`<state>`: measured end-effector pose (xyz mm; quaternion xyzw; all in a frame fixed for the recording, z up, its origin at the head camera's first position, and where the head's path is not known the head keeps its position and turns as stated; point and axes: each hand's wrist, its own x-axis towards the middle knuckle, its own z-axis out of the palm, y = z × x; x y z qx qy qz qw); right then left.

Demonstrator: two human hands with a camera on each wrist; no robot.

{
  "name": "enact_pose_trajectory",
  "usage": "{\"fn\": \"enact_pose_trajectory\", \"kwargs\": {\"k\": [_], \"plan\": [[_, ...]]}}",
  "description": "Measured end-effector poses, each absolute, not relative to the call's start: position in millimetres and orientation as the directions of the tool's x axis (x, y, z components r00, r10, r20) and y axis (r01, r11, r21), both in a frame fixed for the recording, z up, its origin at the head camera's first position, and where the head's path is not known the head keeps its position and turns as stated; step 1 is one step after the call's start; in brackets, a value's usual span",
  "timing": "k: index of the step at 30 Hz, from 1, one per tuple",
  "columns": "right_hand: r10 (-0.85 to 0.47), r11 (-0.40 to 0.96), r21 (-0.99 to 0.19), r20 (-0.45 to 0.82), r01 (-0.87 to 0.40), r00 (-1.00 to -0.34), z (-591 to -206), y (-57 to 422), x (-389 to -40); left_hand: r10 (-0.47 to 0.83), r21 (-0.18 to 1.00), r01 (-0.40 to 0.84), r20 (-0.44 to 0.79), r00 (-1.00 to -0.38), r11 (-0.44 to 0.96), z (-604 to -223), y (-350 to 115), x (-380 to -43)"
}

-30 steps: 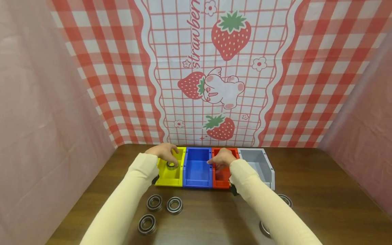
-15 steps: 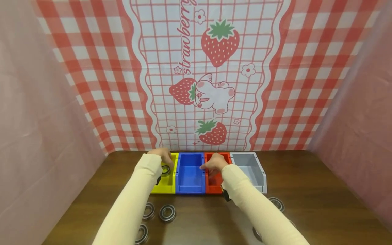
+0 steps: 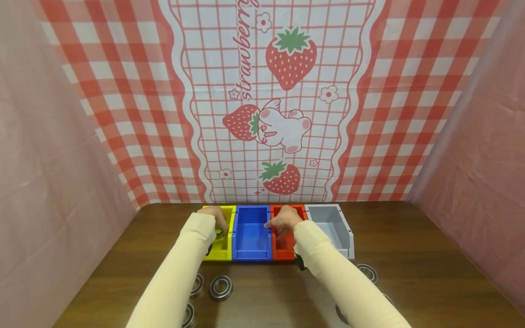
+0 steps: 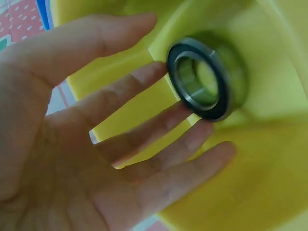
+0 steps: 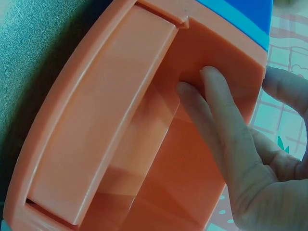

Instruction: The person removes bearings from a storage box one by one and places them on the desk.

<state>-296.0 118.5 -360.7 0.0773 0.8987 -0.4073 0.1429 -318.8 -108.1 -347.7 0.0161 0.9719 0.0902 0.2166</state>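
My left hand [image 3: 214, 215] reaches into the yellow bin [image 3: 220, 254] at the left end of the row. In the left wrist view its fingers lie straight and spread, the thumb apart. A ball bearing [image 4: 222, 94] with a dark seal stands tilted inside that bin, right at the fingertips; whether they touch it is hard to tell. My right hand [image 3: 288, 218] is over the red bin [image 3: 283, 253]. Two loosely straight fingers [image 5: 226, 110] reach inside against its wall, and the thumb is near the rim. No object shows between them.
Between the yellow and red bins is a blue bin [image 3: 252, 253]; a grey bin [image 3: 331, 228] ends the row. Several bearings lie on the wooden table, one [image 3: 221, 288] before the blue bin, another [image 3: 367, 273] at right. A checked strawberry cloth [image 3: 287, 177] hangs behind.
My left hand has moved lower in the yellow bin, with the bearing lower too. The right hand stays over the red bin. The head view has shifted slightly.
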Motion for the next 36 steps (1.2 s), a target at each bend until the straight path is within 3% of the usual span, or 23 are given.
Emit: {"fn": "enact_pose_trajectory", "kwargs": {"k": [8, 16, 21, 23, 26, 29, 33, 36], "plan": [[0.032, 0.661, -0.704, -0.319, 0.259, -0.947, -359, 118, -294, 0.005, 0.158, -0.073, -0.448, -0.894, 0.985, -356, -100, -321], [0.037, 0.663, -0.703, -0.312, 0.257, -0.949, -357, 114, -294, -0.015, 0.110, -0.079, -0.485, -0.874, 0.991, -396, -103, -354], [0.032, 0.665, -0.702, -0.315, 0.255, -0.949, -356, 112, -295, -0.025, 0.044, -0.062, -0.578, -0.816, 0.997, -455, -120, -410], [0.029, 0.665, -0.701, -0.319, 0.257, -0.947, -356, 112, -296, -0.039, -0.001, -0.051, -0.653, -0.757, 0.999, -487, -128, -441], [0.030, 0.670, -0.696, -0.320, 0.257, -0.947, -358, 113, -296, -0.035, -0.043, -0.006, -0.714, -0.700, 0.999, -501, -132, -451], [0.034, 0.679, -0.688, -0.318, 0.255, -0.947, -359, 113, -297, -0.012, -0.001, -0.015, -0.676, -0.737, 1.000, -464, -124, -416], [0.034, 0.691, -0.679, -0.314, 0.249, -0.949, -361, 114, -297, -0.013, 0.103, -0.076, -0.510, -0.860, 0.992, -381, -104, -337], [0.038, 0.692, -0.677, -0.314, 0.252, -0.949, -362, 114, -297, -0.010, 0.121, -0.071, -0.442, -0.897, 0.990, -347, -96, -302]]}}
